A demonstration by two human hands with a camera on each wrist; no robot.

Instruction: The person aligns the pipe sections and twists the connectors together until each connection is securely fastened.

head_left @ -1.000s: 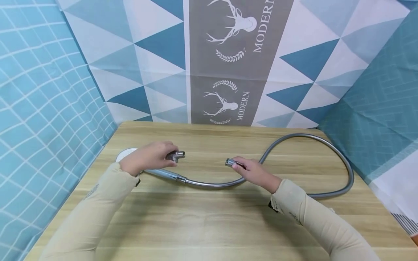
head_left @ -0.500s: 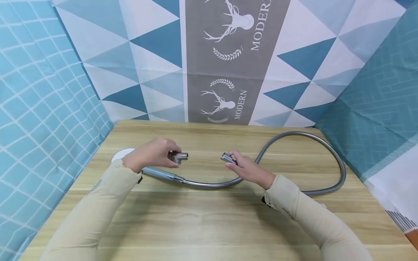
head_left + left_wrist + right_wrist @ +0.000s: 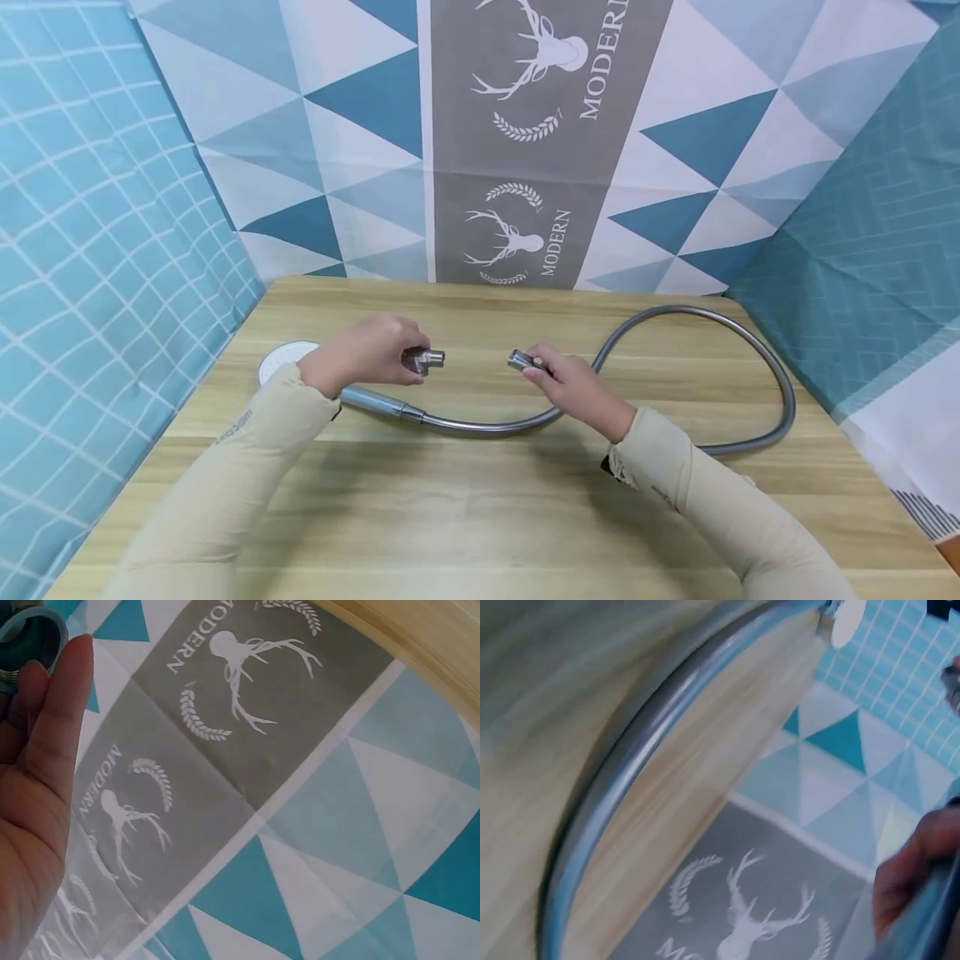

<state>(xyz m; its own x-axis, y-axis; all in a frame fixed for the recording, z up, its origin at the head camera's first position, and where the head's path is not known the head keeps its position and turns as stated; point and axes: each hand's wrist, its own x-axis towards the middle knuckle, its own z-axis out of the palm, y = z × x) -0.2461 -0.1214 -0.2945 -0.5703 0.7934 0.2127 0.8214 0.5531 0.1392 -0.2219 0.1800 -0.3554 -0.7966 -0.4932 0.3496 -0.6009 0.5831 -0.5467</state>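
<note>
L hand (image 3: 375,352) pinches a chrome fitting (image 3: 427,360), R hand (image 3: 573,388) grips a chrome connector (image 3: 520,360) (gap btwn 'em)! Showerhead (image 3: 279,358) lies by L sleeve (image 3: 262,442)

The fitting (image 3: 424,361) and hose (image 3: 487,427) look like glossy metal; the shower handle (image 3: 377,402) is smooth, shiny; the tabletop (image 3: 465,525) resembles satiny wood; the sleeves (image 3: 258,450) are matt cloth.

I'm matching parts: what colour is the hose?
The hose is silvery grey, clearest in the head view.

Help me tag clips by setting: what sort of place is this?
Probably a staged work corner rather than a real bathroom: a pale wood-grain tabletop, a rippled blue tile-print sheet along its left, and a silver metal shower hose looping across the tabletop.
</note>
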